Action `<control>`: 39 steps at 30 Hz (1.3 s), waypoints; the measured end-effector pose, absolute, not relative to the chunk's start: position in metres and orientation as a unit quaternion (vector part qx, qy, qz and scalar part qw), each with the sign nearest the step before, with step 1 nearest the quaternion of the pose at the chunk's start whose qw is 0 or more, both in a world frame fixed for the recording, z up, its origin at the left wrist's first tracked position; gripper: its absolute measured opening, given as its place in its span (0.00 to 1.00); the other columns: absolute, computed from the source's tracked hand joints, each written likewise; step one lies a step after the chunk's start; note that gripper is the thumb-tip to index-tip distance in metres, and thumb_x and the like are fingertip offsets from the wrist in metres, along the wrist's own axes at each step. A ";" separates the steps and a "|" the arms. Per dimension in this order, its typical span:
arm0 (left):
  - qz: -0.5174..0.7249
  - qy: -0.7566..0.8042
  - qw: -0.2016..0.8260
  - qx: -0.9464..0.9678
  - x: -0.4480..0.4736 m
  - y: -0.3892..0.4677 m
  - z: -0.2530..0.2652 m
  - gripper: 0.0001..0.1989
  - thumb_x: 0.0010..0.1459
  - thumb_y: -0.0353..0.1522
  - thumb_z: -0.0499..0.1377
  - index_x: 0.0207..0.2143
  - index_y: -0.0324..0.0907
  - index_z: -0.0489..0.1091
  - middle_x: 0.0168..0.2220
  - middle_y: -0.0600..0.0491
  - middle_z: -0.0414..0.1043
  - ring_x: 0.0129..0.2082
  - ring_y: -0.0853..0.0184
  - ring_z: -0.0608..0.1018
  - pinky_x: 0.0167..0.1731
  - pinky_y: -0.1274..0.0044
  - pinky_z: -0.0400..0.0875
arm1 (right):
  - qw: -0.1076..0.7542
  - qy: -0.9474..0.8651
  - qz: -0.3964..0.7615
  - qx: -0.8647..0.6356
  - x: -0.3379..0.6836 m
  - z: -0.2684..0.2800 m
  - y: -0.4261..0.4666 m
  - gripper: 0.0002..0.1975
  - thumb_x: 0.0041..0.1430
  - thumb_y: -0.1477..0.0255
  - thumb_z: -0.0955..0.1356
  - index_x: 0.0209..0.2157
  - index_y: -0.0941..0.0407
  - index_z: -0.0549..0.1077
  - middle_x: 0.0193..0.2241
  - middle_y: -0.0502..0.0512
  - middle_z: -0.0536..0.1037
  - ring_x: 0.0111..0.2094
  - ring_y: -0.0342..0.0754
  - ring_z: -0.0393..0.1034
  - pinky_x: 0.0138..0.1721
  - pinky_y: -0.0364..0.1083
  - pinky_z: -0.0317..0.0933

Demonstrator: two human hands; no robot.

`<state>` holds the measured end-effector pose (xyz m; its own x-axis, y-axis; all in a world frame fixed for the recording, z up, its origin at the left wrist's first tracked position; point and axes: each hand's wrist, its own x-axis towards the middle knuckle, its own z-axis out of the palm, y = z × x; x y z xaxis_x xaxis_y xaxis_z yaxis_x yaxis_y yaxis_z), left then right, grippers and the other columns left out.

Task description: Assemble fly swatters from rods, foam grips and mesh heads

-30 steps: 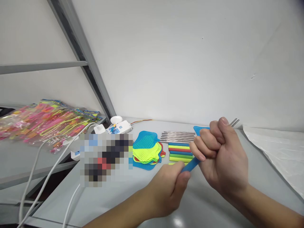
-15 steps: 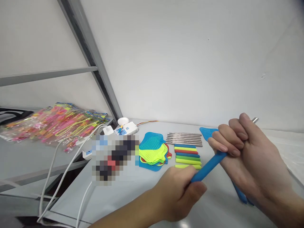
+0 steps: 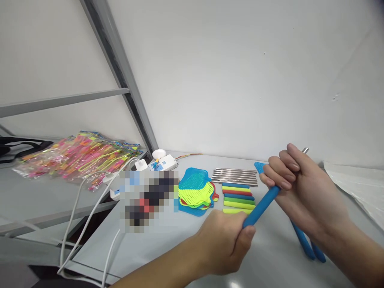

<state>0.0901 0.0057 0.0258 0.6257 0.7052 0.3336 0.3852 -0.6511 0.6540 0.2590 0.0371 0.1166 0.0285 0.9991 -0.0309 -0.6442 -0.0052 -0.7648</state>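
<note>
A blue plastic handle (image 3: 263,207) runs diagonally between my two hands above the table. My left hand (image 3: 223,240) is closed round its lower end, thumb on top. My right hand (image 3: 289,172) is wrapped round a thin metal rod (image 3: 305,150) at the handle's upper end; only the rod's tip shows past the fist. How far the rod sits in the handle is hidden by the fingers. Under my right forearm lie two more blue handles (image 3: 303,240). Part of a blue fly swatter head (image 3: 259,167) shows behind my right hand.
Mesh fly swatter heads (image 3: 195,192) are stacked mid-table. Beside them lie a row of metal rods (image 3: 235,177) and several coloured handles (image 3: 238,199). Power strips (image 3: 163,163) with white cables (image 3: 75,224), a blurred-out patch and bagged goods (image 3: 81,158) are leftward. White sheeting (image 3: 354,188) lies right.
My right hand has moved left, closer to my left hand, and less of the blue handle shows between them. The view has shifted slightly. More of the two blue handles under my forearm shows.
</note>
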 end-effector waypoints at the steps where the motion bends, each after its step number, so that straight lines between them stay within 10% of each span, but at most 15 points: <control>1: 0.294 0.317 0.278 0.857 0.090 0.005 0.027 0.12 0.67 0.35 0.43 0.29 0.44 0.53 0.22 0.58 0.56 0.20 0.70 0.55 0.23 0.75 0.45 | 0.644 -0.288 0.637 -0.312 0.260 0.118 0.038 0.19 0.62 0.65 0.66 0.21 0.55 0.56 0.18 0.43 0.49 0.18 0.38 0.45 0.22 0.41 0.58; 11: 0.327 0.263 0.339 0.842 0.089 0.008 0.030 0.12 0.65 0.34 0.47 0.27 0.44 0.54 0.22 0.58 0.54 0.20 0.70 0.57 0.23 0.75 0.47 | 0.624 -0.234 0.688 -0.287 0.280 0.125 0.054 0.19 0.60 0.69 0.67 0.20 0.55 0.57 0.17 0.41 0.45 0.16 0.36 0.40 0.15 0.37 0.48; 16: 0.486 0.310 0.322 0.751 0.083 0.013 0.018 0.14 0.67 0.37 0.45 0.29 0.43 0.60 0.22 0.56 0.56 0.21 0.69 0.60 0.23 0.76 0.52 | 0.588 -0.388 0.620 -0.346 0.290 0.122 0.063 0.16 0.62 0.63 0.66 0.22 0.55 0.65 0.20 0.46 0.58 0.22 0.40 0.58 0.24 0.41 0.61; 21: 0.702 0.292 0.314 0.568 0.075 0.028 0.033 0.17 0.69 0.39 0.43 0.33 0.43 0.66 0.25 0.56 0.61 0.21 0.71 0.63 0.20 0.78 0.56 | 0.369 -0.641 0.550 -0.387 0.302 0.122 0.061 0.11 0.60 0.61 0.68 0.31 0.54 0.73 0.33 0.52 0.70 0.34 0.46 0.66 0.31 0.44 0.62; 27: 0.738 0.276 0.340 0.513 0.083 0.034 0.074 0.17 0.69 0.41 0.46 0.35 0.42 0.68 0.33 0.51 0.71 0.35 0.66 0.74 0.39 0.72 0.69 | 0.098 -0.777 0.498 -0.372 0.273 0.119 0.031 0.13 0.65 0.58 0.62 0.38 0.52 0.70 0.28 0.47 0.67 0.29 0.42 0.60 0.31 0.43 0.55; 39: 0.679 0.152 0.655 0.295 0.101 -0.002 0.133 0.14 0.66 0.42 0.51 0.33 0.42 0.64 0.20 0.62 0.47 0.17 0.76 0.55 0.19 0.82 0.62 | 0.276 -0.497 0.776 -0.274 0.227 0.082 -0.027 0.24 0.64 0.50 0.58 0.24 0.54 0.58 0.16 0.40 0.50 0.16 0.37 0.41 0.18 0.40 0.42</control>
<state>0.1012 -0.0020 0.1332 0.0310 0.9788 0.2022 -0.8000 -0.0970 0.5921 0.2267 -0.0270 0.0819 -0.6977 0.7003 -0.1510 -0.1557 -0.3540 -0.9222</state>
